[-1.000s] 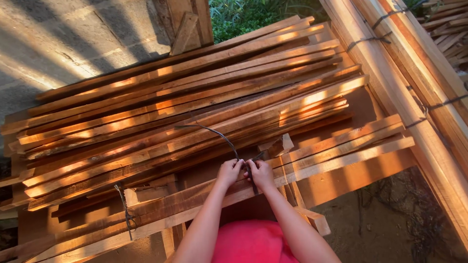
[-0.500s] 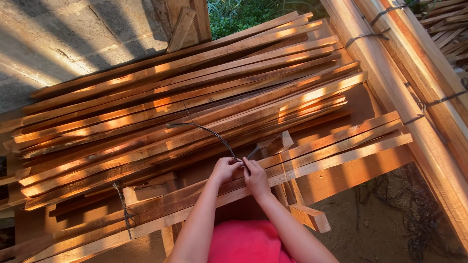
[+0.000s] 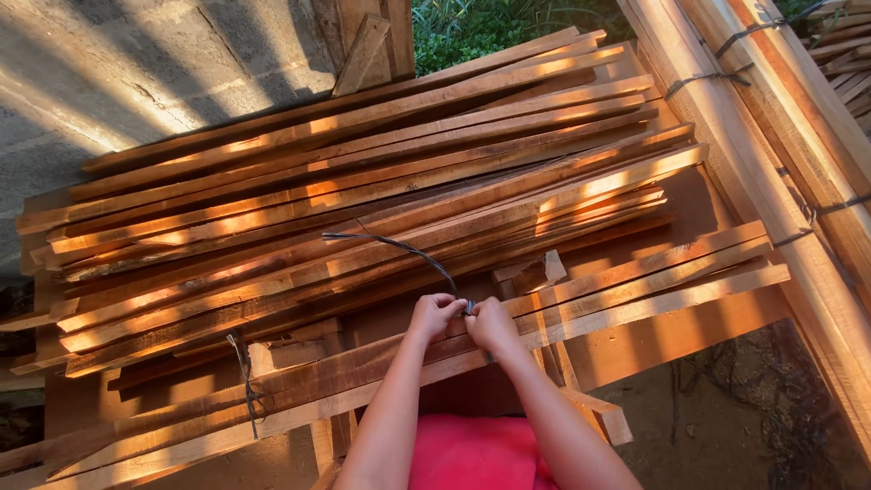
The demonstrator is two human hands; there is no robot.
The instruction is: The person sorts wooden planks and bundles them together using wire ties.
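Pinching a dark wire (image 3: 399, 247) over the front bundle of slats (image 3: 562, 308), the left hand (image 3: 434, 315) and right hand (image 3: 491, 324) close on its near end (springy, likely stiff, best gripped close to the twist).

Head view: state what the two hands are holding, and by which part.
Both the left hand and right hand pinch the thin dark wire strap at its near end, over the bundle of long wooden slats; its far end arcs free.
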